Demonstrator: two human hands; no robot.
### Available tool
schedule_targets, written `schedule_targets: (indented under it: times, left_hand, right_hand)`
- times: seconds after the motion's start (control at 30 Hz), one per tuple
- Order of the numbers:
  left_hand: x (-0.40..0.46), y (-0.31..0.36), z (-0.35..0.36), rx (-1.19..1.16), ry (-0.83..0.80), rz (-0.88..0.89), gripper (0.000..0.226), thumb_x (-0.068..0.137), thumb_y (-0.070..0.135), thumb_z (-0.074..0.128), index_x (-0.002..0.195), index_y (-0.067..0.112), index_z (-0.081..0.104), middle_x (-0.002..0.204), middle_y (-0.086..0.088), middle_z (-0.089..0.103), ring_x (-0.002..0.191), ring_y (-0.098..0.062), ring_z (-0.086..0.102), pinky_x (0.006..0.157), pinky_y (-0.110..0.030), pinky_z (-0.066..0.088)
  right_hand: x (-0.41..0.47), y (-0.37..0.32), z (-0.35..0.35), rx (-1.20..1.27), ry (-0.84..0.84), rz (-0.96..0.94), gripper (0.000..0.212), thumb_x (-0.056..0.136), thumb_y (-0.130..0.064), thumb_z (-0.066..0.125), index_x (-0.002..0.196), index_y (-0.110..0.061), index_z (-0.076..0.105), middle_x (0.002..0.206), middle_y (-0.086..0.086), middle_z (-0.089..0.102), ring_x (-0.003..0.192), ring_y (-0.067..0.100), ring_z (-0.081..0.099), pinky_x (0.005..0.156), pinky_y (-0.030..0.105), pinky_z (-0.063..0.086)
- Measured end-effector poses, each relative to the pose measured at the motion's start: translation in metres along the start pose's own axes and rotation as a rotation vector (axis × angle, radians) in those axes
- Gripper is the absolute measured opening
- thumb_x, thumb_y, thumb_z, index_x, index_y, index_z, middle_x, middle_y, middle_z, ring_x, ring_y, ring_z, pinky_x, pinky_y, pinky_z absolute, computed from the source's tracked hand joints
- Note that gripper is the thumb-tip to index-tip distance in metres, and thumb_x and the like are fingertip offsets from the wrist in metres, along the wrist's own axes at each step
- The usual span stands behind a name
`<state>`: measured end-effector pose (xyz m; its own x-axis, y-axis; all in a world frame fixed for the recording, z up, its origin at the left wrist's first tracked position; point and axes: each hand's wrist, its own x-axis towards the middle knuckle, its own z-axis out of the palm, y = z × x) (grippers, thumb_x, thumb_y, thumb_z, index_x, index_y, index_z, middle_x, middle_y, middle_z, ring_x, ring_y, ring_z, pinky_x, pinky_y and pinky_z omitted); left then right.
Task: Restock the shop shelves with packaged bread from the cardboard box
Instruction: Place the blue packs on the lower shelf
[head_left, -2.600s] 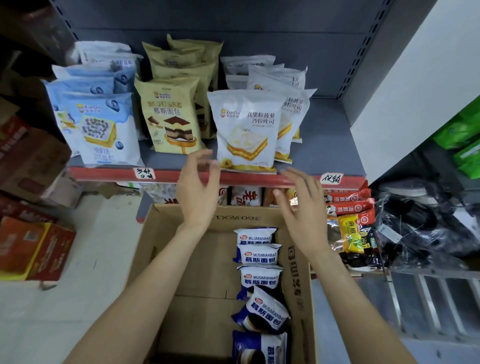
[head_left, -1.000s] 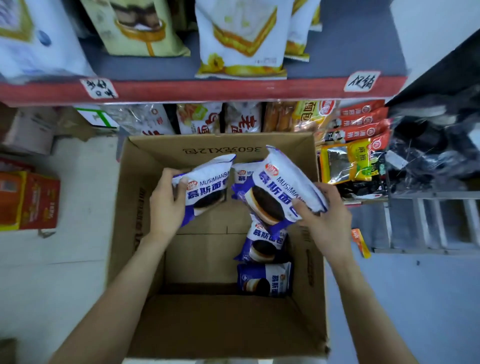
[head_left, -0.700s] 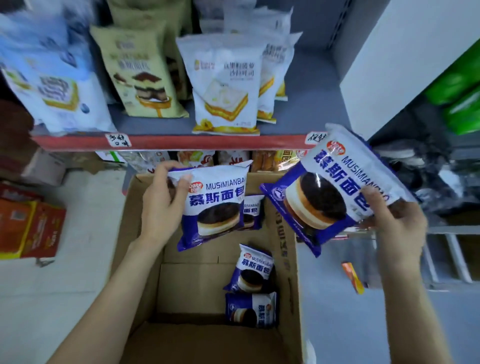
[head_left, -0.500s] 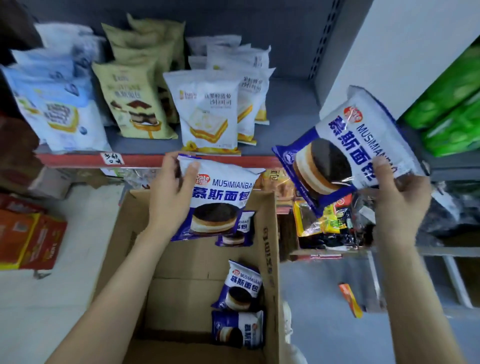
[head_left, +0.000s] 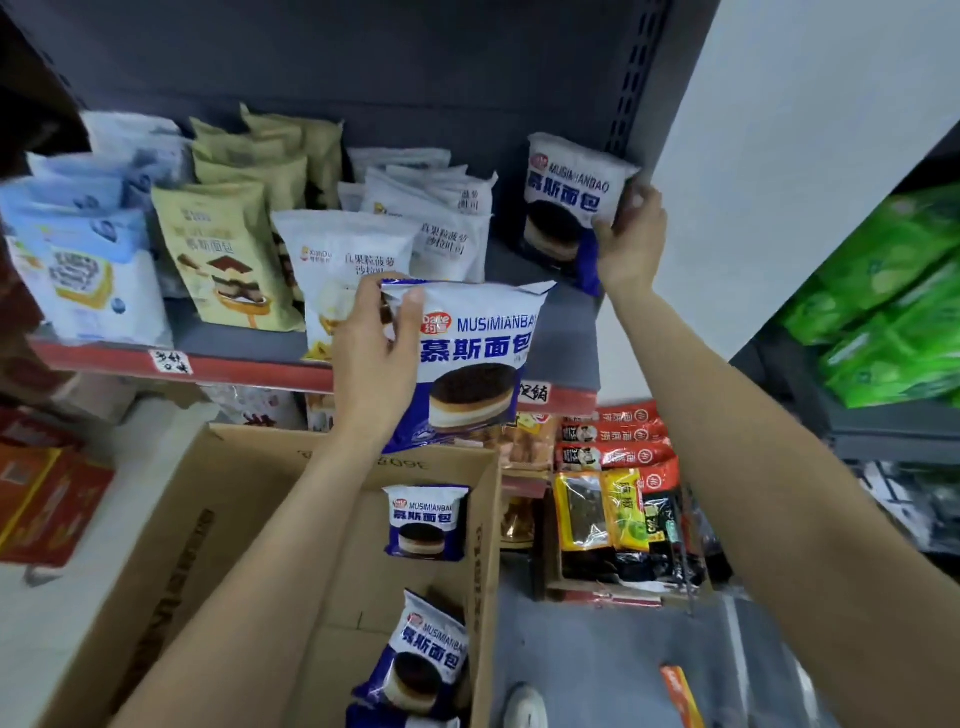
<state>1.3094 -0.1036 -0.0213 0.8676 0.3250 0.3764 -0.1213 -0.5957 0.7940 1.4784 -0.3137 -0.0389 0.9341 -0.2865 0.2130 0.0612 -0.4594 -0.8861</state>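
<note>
My right hand (head_left: 631, 241) grips a blue-and-white mousse bread pack (head_left: 563, 202) by its right edge, upright at the back right of the grey shelf (head_left: 569, 338). My left hand (head_left: 376, 358) holds a second identical pack (head_left: 470, 364) by its upper left corner, in front of the shelf's red edge and above the cardboard box (head_left: 208, 519). Inside the box along its right wall are more packs, one upright (head_left: 426, 522) and one lower down (head_left: 423, 660).
The shelf carries rows of light-blue (head_left: 88, 270), tan (head_left: 228, 260) and white (head_left: 353, 260) bread bags to the left. Below the shelf lie red and yellow snack packets (head_left: 613, 478). Green packs (head_left: 883, 312) fill racking at right; orange cartons (head_left: 47, 499) sit on the floor at left.
My right hand has carried its pack up and back onto the shelf's right rear. My left hand has raised its pack from the box to the shelf edge.
</note>
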Motion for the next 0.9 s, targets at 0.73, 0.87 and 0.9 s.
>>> schedule_targets:
  times: [0.73, 0.87, 0.9]
  left_hand:
    - [0.055, 0.028, 0.127, 0.051, -0.346, -0.009, 0.050, 0.098, 0.015, 0.045, 0.146, 0.014, 0.029, 0.139, -0.014, 0.048, 0.119, -0.028, 0.051, 0.093, -0.030, 0.041]
    - [0.045, 0.007, 0.122, 0.072, -0.406, -0.010, 0.051, 0.095, 0.011, 0.047, 0.144, 0.010, 0.033, 0.147, -0.009, 0.039, 0.131, -0.022, 0.040, 0.103, -0.026, 0.033]
    - [0.043, 0.004, 0.120, 0.075, -0.425, -0.002, 0.051, 0.095, 0.010, 0.048, 0.144, 0.010, 0.033, 0.147, -0.010, 0.038, 0.131, -0.022, 0.041, 0.103, -0.026, 0.033]
  right_hand:
    - [-0.055, 0.040, -0.012, -0.136, -0.359, -0.151, 0.066, 0.086, -0.006, 0.058, 0.145, -0.007, 0.028, 0.154, 0.015, 0.014, 0.143, 0.028, 0.019, 0.115, 0.033, 0.024]
    - [-0.055, 0.047, -0.003, -0.214, -0.375, -0.167, 0.072, 0.086, -0.011, 0.064, 0.147, -0.007, 0.025, 0.156, 0.016, 0.009, 0.145, 0.027, 0.012, 0.112, 0.025, 0.015]
    - [-0.053, 0.047, 0.001, -0.233, -0.366, -0.169, 0.074, 0.085, -0.012, 0.066, 0.147, -0.008, 0.025, 0.156, 0.016, 0.007, 0.145, 0.028, 0.011, 0.113, 0.026, 0.015]
